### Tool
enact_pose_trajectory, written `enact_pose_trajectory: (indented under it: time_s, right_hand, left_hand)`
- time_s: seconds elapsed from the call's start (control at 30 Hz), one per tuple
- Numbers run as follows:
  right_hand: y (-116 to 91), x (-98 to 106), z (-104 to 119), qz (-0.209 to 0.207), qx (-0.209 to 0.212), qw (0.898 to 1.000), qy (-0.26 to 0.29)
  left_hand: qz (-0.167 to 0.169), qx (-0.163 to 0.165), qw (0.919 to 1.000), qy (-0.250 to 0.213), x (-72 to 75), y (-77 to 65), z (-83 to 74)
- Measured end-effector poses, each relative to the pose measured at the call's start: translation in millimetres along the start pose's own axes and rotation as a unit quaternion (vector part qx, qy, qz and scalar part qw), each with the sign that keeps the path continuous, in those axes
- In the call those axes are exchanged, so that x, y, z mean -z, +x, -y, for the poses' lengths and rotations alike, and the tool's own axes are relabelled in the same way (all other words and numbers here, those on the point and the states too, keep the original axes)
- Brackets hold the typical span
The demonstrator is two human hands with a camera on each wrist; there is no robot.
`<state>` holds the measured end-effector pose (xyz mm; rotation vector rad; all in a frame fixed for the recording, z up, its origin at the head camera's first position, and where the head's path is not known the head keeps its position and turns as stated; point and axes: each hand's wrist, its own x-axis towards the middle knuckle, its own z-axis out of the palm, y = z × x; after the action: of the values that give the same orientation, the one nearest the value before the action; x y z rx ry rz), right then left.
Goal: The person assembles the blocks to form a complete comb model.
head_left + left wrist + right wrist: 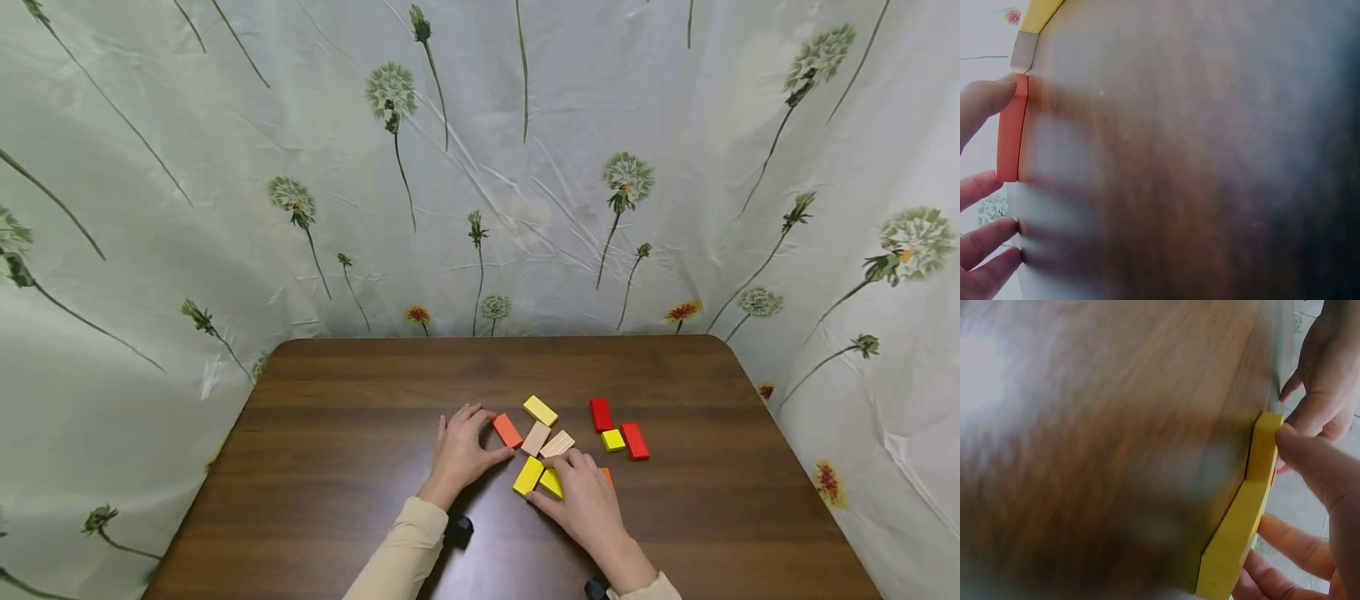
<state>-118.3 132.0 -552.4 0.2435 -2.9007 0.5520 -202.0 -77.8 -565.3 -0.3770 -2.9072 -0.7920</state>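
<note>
In the head view, my left hand [461,450] is at the left side of a cluster of small blocks. It grips an orange block [507,431] by its ends, thumb on one and index finger on the other, as the left wrist view shows with the same orange block [1012,131]. My right hand [585,500] pinches a bright yellow block [528,476], thumb at its near end. A second yellow block [551,482] lies at an angle beside it, partly covered by the fingers. Two plain wood blocks [536,438] lie between the hands.
A pale yellow block [540,410] lies behind the plain ones. To the right are two red blocks [601,414] with a short yellow block [612,440] between them. Another orange block [607,477] peeks out past my right hand. The brown table [315,467] meets a flowered curtain [450,183].
</note>
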Motion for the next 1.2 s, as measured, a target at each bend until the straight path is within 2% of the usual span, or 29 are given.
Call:
enact_pose_trajectory:
  time_s: [0.27, 0.37, 0.5, 0.67, 0.8, 0.93, 1.1, 1.2]
  right_hand:
    - [0, -1, 2, -0.005, 0.006, 1.0, 0.01]
    - [0, -2, 2, -0.013, 0.01, 1.0, 0.01]
    - [-1, -3, 2, -0.024, 0.013, 1.0, 0.014]
    - [-2, -6, 1, -0.03, 0.015, 0.999, 0.026]
    - [-2, -7, 1, -0.035, 0.018, 0.999, 0.034]
    - [-3, -8, 0, -0.04, 0.024, 0.998, 0.031]
    - [-3, -8, 0, -0.042, 0.033, 0.998, 0.031]
    - [-2, -7, 1, -0.022, 0.019, 0.999, 0.036]
  left_hand:
    - [0.0, 0.009, 1.0, 0.004, 1.8, 2.2, 0.8]
    - [0.003, 0.005, 0.9999, 0.01, 4.6, 4.7, 5.3]
    - [0.002, 0.003, 0.9999, 0.013, 16.4, 9.1, 16.8]
    - [0.0, 0.005, 1.0, 0.009, 38.3, 16.8, 43.2]
    - [0.006, 0.02, 0.9997, -0.009, 54.0, 20.5, 68.1]
    - [0.015, 0.034, 0.9991, -0.022, 63.5, 20.9, 92.6]
    - [0.033, 0.018, 0.9977, -0.056, 72.5, 23.5, 118.9]
    - [0.047, 0.012, 0.995, -0.087, 76.5, 24.4, 133.7]
